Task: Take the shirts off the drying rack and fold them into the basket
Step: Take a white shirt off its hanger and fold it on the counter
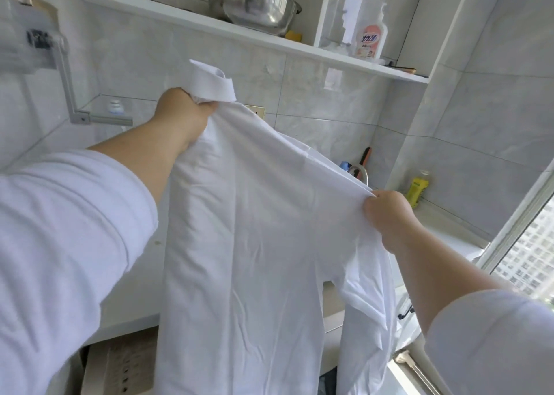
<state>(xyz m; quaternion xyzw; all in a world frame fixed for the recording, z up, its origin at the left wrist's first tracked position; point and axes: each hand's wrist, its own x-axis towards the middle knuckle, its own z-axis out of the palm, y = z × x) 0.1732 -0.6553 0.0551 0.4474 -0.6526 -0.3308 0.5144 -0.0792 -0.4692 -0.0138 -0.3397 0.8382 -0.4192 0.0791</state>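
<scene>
While the left hand (183, 109) grips the collar and the right hand (386, 211) pinches a shoulder, the white shirt (245, 244) hangs midair and wants even tension before folding.

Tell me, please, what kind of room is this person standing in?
Probably a home laundry or utility corner beside a window. The walls are grey tile, a white shelf holds a steel basin and a pump bottle of cleaner, and a faucet shows behind the white shirt.
</scene>
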